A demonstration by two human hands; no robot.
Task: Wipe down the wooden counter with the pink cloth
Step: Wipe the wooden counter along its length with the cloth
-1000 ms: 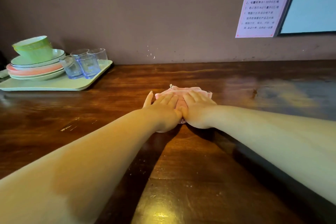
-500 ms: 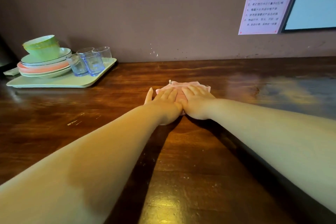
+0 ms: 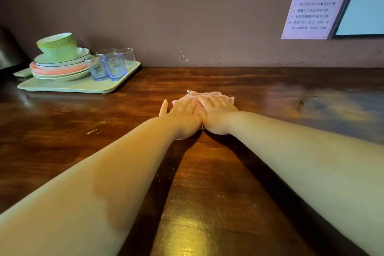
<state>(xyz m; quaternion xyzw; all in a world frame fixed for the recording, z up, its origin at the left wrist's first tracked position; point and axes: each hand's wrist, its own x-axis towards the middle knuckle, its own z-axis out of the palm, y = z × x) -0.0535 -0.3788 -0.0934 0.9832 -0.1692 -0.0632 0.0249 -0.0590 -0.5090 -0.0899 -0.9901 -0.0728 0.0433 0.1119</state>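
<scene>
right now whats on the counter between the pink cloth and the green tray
Nothing: in the head view, only bare dark wooden counter separates the folded pink cloth, pressed under both flat hands, from the pale green rectangular plastic tray of dishes.

We see one printed notice (image 3: pixel 313 2) on the wall at the upper right, pink-bordered, beside a dark-framed panel (image 3: pixel 361 6). It carries a red heading, two dark title lines and a list numbered 1 to 6, all in Chinese characters too blurred for us to read surely. We find no other lettering elsewhere.
</scene>
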